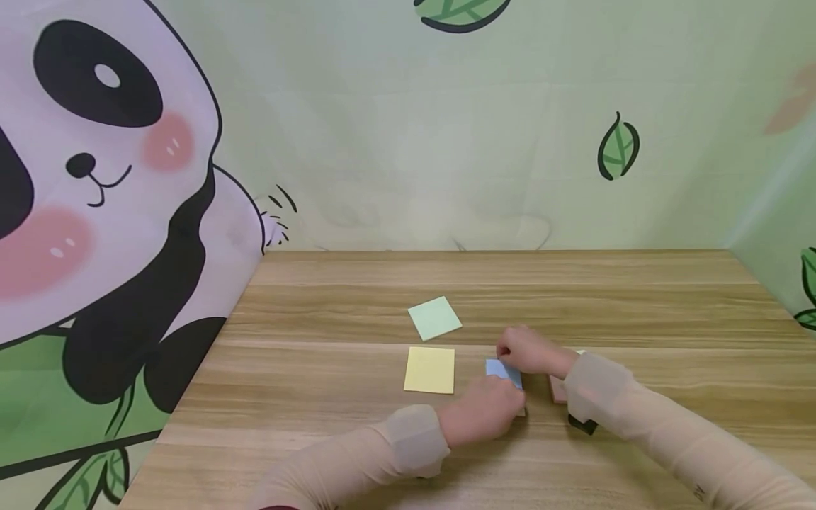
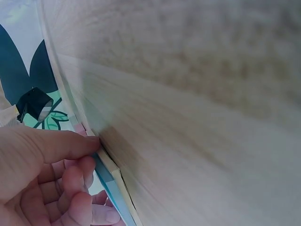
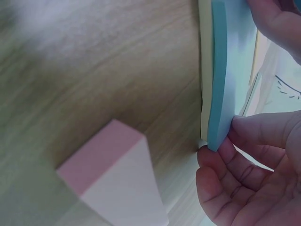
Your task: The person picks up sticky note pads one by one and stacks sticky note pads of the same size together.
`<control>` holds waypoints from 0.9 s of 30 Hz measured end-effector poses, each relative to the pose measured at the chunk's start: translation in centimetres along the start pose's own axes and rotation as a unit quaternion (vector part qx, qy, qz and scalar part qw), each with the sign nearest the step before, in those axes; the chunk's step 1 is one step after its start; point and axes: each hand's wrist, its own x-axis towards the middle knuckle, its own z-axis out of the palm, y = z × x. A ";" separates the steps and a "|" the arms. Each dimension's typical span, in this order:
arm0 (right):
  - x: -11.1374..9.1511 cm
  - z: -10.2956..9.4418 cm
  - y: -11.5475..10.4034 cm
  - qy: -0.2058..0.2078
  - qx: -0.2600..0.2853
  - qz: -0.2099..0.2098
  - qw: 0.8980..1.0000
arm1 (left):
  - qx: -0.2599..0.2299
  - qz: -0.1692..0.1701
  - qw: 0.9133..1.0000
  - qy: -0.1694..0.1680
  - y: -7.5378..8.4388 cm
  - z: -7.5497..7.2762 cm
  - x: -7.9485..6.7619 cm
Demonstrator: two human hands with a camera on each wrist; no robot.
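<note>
A blue sticky note pad (image 1: pixel 503 370) lies over a cream pad (image 3: pixel 206 89), both partly hidden by my hands. My left hand (image 1: pixel 484 409) holds the near part of the stack. Its thumb (image 2: pixel 77 145) lies along the edge in the left wrist view, with the other fingers curled beside the blue pad. At the far corner my right hand (image 1: pixel 530 349) pinches the blue pad between thumb (image 3: pixel 263 127) and fingers. In the right wrist view the blue and cream layers sit close together, with the blue corner reaching slightly past the cream one.
A yellow sticky note pad (image 1: pixel 430 370) lies left of the hands, and a pale green one (image 1: pixel 435 318) sits turned behind it. Partly under the right wrist is a pink pad (image 1: pixel 557 389). A panda-print cloth (image 1: pixel 382 127) hangs behind the wooden table (image 1: pixel 306 368).
</note>
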 end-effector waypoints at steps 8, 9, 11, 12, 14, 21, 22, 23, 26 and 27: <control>-0.2 0.0 0.0 0.001 -0.005 -0.021 1.000 | 0.007 -0.002 1.000 0.001 0.0 0.0 0.0; -0.2 0.0 0.0 0.001 -0.005 -0.024 1.000 | 0.006 -0.002 1.000 0.001 0.0 -0.1 0.0; -0.2 0.0 0.0 0.002 -0.004 -0.028 1.000 | 0.004 -0.002 1.000 -0.001 0.0 -0.2 -0.1; -0.3 0.0 0.0 0.001 -0.002 -0.026 1.000 | 0.004 -0.002 1.000 -0.001 0.0 -0.2 -0.1; -0.3 0.0 0.0 0.001 -0.003 -0.030 1.000 | 0.003 -0.002 1.000 -0.003 0.0 -0.2 -0.1; -0.2 0.0 0.1 -0.003 -0.003 -0.022 1.000 | 0.005 0.002 1.000 -0.001 -0.1 -0.1 -0.1; -0.1 0.0 0.1 -0.003 -0.001 -0.018 1.000 | 0.004 0.001 1.000 -0.002 -0.2 -0.1 -0.1; -0.1 0.0 0.1 -0.004 0.001 -0.015 1.000 | 0.004 0.003 1.000 -0.001 -0.2 -0.1 -0.2; 0.0 0.0 -0.1 -0.001 0.004 -0.011 1.000 | 0.008 0.001 1.000 -0.001 -0.3 -0.1 -0.4; 0.1 0.0 -0.2 -0.002 0.006 -0.010 1.000 | 0.009 -0.002 1.000 -0.002 -0.4 -0.1 -0.5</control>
